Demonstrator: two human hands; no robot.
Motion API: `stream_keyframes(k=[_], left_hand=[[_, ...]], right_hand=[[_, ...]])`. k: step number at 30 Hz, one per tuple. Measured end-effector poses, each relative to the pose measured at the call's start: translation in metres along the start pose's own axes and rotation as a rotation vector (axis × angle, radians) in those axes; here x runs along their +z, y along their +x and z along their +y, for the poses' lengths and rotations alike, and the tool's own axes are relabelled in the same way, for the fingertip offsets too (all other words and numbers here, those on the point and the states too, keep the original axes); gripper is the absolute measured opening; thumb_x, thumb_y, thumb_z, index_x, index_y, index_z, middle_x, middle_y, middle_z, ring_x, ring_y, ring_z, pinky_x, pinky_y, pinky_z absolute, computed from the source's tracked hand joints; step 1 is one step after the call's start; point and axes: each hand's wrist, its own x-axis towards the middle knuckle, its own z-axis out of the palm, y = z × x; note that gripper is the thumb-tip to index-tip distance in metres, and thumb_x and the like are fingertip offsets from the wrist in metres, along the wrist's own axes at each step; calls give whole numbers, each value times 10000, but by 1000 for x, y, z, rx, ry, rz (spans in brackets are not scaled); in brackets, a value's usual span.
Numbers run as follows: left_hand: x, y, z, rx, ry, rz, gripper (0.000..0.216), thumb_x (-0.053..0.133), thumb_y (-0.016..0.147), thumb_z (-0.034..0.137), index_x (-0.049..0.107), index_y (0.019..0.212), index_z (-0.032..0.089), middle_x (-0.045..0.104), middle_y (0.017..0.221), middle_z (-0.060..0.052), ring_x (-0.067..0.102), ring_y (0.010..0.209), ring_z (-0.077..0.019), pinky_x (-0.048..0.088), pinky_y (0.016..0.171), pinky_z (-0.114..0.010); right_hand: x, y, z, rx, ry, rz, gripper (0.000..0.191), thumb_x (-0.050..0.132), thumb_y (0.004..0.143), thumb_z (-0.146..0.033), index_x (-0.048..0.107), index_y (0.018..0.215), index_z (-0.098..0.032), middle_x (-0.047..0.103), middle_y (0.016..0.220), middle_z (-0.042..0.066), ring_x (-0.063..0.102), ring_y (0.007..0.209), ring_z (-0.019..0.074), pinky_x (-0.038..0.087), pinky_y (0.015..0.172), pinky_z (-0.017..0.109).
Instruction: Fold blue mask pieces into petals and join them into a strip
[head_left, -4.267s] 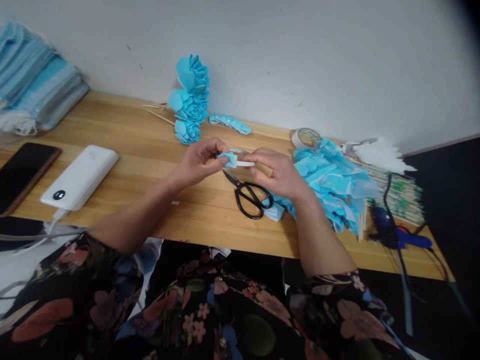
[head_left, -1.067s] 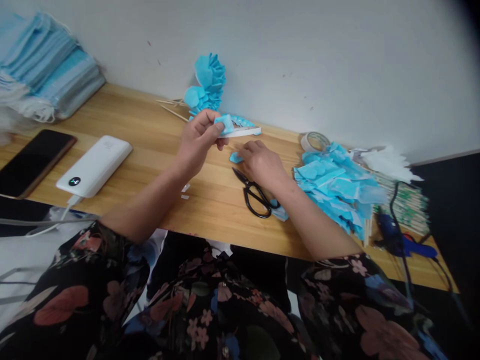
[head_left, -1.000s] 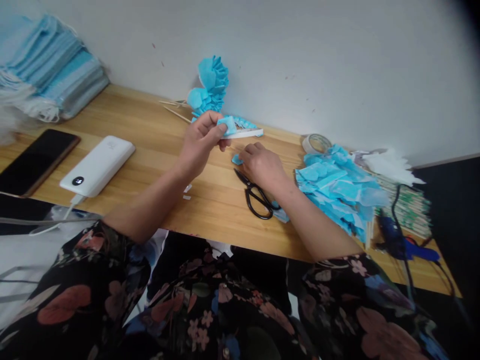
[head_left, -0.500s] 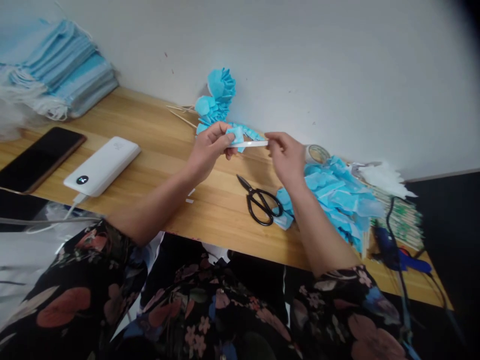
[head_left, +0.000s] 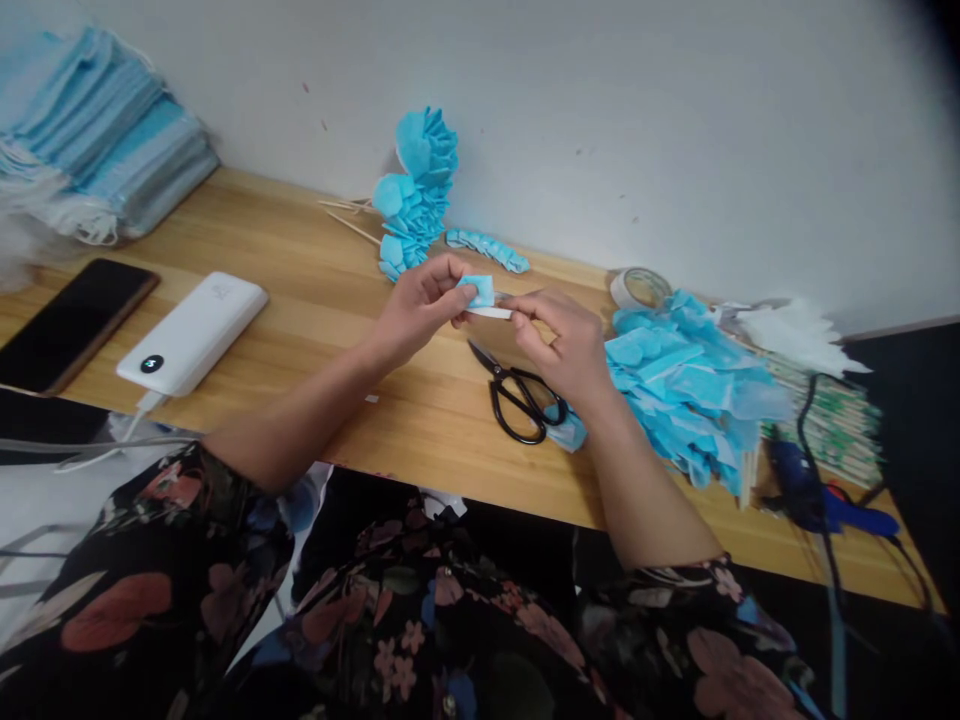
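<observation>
My left hand (head_left: 416,312) pinches a small blue fabric piece (head_left: 480,290) stuck on a white tape strip (head_left: 491,312), just above the wooden table (head_left: 300,300). My right hand (head_left: 566,340) is closed too, its thumb and fingers gripping the right end of the same strip. Both hands meet over the table's middle, right above black scissors (head_left: 517,395) lying flat.
A blue fabric flower (head_left: 416,190) on sticks leans on the wall, a pleated blue strip (head_left: 487,250) beside it. A tape roll (head_left: 637,288), blue cut pieces (head_left: 682,385), sticks (head_left: 832,420) and a blue glue gun (head_left: 806,490) lie right. A power bank (head_left: 191,333), phone (head_left: 64,325) and stacked masks (head_left: 90,140) lie left.
My right hand picked a blue piece off the table, rose to the strip's free end, and both hands then came lower and closer together over the scissors.
</observation>
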Motion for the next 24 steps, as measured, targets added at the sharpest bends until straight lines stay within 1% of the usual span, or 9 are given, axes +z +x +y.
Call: stream_keyframes(k=[5, 10, 13, 17, 20, 22, 24], left_hand=[[4, -4, 3, -1, 9, -21, 486, 848, 870, 620, 624, 903, 190, 693, 721, 28, 653, 600, -84, 506, 549, -194], [8, -7, 4, -17, 33, -41, 478, 843, 876, 618, 637, 906, 188, 703, 733, 15, 666, 626, -92, 490, 541, -195], [9, -8, 2, -22, 54, -27, 469, 843, 880, 610, 641, 899, 188, 704, 740, 12, 670, 637, -97, 493, 549, -201], [7, -7, 1, -25, 62, 20, 436, 833, 901, 585, 639, 892, 194, 690, 722, 19, 635, 595, -89, 489, 541, -206], [3, -5, -1, -18, 36, 52, 419, 823, 916, 568, 629, 893, 198, 669, 691, 32, 609, 561, -81, 488, 531, -203], [2, -3, -2, -23, 30, 66, 404, 823, 924, 549, 620, 892, 202, 665, 687, 36, 618, 564, -82, 493, 533, -201], [0, -3, -2, -28, 37, 81, 384, 819, 935, 524, 611, 886, 205, 664, 689, 37, 626, 569, -85, 500, 535, -201]], right_hand=[[3, -4, 4, -55, -70, 21, 233, 540, 999, -180, 756, 1079, -213, 821, 1034, 80, 755, 988, 247, 579, 901, 387], [9, -5, 1, -51, -218, 21, 301, 486, 964, -86, 730, 1091, -211, 787, 974, 80, 728, 944, 252, 568, 857, 383], [10, -5, -1, -28, -258, 3, 351, 455, 943, -59, 711, 1138, -202, 784, 1050, 96, 725, 1024, 262, 580, 911, 400], [8, -7, 1, 11, -189, -29, 422, 417, 979, -95, 666, 1298, -212, 775, 1229, 103, 723, 1154, 266, 588, 1028, 451], [5, -10, 6, 54, -60, 28, 453, 379, 1045, -167, 600, 1430, -254, 756, 1318, 92, 722, 1203, 253, 607, 1042, 468], [3, -11, 7, 90, 0, 87, 422, 371, 1080, -225, 590, 1437, -278, 741, 1357, 84, 709, 1249, 253, 614, 1047, 476], [1, -11, 8, 122, 23, 140, 363, 391, 1098, -289, 612, 1387, -282, 740, 1345, 86, 698, 1271, 268, 606, 1071, 503]])
